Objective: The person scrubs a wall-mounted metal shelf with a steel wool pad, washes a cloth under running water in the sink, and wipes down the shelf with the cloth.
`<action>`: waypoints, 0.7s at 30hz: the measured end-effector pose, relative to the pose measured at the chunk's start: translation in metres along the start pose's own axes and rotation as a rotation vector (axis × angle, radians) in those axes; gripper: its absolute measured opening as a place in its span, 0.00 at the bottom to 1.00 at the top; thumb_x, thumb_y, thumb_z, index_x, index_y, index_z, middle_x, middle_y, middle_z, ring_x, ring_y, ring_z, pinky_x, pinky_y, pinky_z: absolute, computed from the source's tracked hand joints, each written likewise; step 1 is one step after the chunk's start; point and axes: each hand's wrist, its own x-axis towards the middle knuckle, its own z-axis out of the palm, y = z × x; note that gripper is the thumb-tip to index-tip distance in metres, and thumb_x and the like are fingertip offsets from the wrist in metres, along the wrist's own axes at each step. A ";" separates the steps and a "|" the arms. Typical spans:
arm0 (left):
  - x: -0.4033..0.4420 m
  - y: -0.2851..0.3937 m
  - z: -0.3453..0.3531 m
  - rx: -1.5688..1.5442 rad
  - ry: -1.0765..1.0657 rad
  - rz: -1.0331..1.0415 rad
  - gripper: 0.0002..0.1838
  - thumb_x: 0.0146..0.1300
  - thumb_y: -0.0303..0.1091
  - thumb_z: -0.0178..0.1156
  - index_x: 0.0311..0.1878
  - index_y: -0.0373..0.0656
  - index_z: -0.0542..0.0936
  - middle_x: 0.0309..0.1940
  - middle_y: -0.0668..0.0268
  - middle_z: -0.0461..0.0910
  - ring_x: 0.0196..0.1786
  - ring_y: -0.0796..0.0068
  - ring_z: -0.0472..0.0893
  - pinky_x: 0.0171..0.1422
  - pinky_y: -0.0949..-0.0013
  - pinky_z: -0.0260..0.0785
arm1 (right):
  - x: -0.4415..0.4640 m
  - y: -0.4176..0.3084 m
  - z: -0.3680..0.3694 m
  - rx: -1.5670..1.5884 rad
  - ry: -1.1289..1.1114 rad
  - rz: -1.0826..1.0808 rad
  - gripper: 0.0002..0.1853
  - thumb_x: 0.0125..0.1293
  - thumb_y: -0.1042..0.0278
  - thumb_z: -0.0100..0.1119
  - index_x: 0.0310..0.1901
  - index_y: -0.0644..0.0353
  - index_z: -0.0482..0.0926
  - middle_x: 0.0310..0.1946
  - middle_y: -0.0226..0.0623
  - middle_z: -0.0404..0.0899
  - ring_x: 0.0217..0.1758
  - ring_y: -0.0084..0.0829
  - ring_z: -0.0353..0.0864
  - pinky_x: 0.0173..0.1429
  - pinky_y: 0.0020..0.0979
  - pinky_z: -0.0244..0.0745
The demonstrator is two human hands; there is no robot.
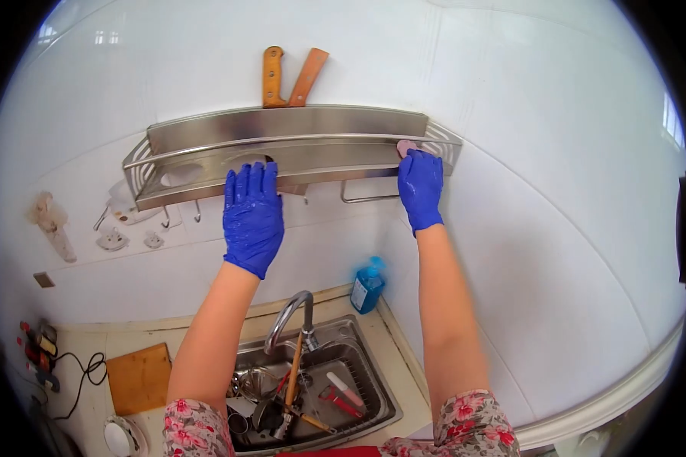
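W/ gloved R hand (421, 186): holding pink cloth (406, 147), fingers bent, at right end of metal shelf (343, 122) | w/ gloved L hand (253, 222): at shelf's front edge, fingers nearly straight, can't tell if gripping smth | at shelf's back: see 2 knife handles (272, 76) | below: see sink (383, 385) w/ utensils (293, 371)

Near, a metal sink (383, 397) holds utensils (293, 373), with a curved faucet (308, 314) at its far side and a blue pump bottle (367, 291) beyond, rightward. A wooden board (139, 378) lies left, bottles (44, 341) farther left.
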 end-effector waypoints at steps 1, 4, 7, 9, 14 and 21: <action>0.001 0.002 -0.008 -0.052 0.001 -0.003 0.30 0.58 0.29 0.57 0.65 0.42 0.65 0.61 0.56 0.68 0.68 0.57 0.64 0.75 0.49 0.47 | 0.009 -0.016 -0.001 0.013 -0.001 -0.007 0.12 0.63 0.66 0.48 0.44 0.58 0.78 0.42 0.41 0.80 0.50 0.42 0.76 0.63 0.48 0.63; -0.006 -0.006 -0.023 -0.105 -0.019 -0.027 0.31 0.59 0.33 0.59 0.66 0.42 0.64 0.65 0.57 0.65 0.71 0.58 0.60 0.76 0.48 0.43 | 0.029 -0.056 0.012 -0.152 -0.427 0.113 0.12 0.63 0.64 0.47 0.39 0.57 0.81 0.39 0.42 0.82 0.43 0.43 0.79 0.56 0.47 0.66; -0.020 -0.028 -0.035 -0.010 0.025 -0.066 0.32 0.59 0.33 0.60 0.67 0.43 0.64 0.65 0.58 0.65 0.71 0.58 0.60 0.77 0.48 0.40 | 0.036 -0.102 0.039 -0.031 -0.513 -0.131 0.17 0.63 0.59 0.45 0.31 0.59 0.81 0.36 0.45 0.82 0.37 0.45 0.80 0.49 0.47 0.68; -0.026 -0.041 -0.041 0.012 0.046 -0.079 0.32 0.59 0.33 0.60 0.67 0.43 0.64 0.66 0.58 0.65 0.71 0.59 0.60 0.77 0.48 0.40 | 0.044 -0.147 0.040 0.084 -0.575 -0.271 0.18 0.63 0.57 0.43 0.30 0.59 0.81 0.37 0.46 0.82 0.38 0.46 0.81 0.47 0.46 0.69; -0.032 -0.067 -0.051 0.048 0.039 -0.079 0.33 0.59 0.32 0.60 0.68 0.45 0.63 0.65 0.59 0.65 0.71 0.58 0.61 0.76 0.49 0.42 | 0.044 -0.223 0.038 0.277 -0.528 -0.152 0.17 0.64 0.58 0.42 0.33 0.54 0.82 0.40 0.43 0.83 0.42 0.46 0.82 0.47 0.41 0.73; -0.033 -0.085 -0.053 0.016 0.004 -0.100 0.33 0.58 0.30 0.60 0.68 0.47 0.62 0.64 0.58 0.66 0.70 0.57 0.61 0.75 0.49 0.46 | 0.059 -0.194 -0.014 0.758 -0.703 -0.167 0.21 0.67 0.49 0.50 0.43 0.60 0.82 0.39 0.45 0.83 0.41 0.40 0.82 0.48 0.36 0.75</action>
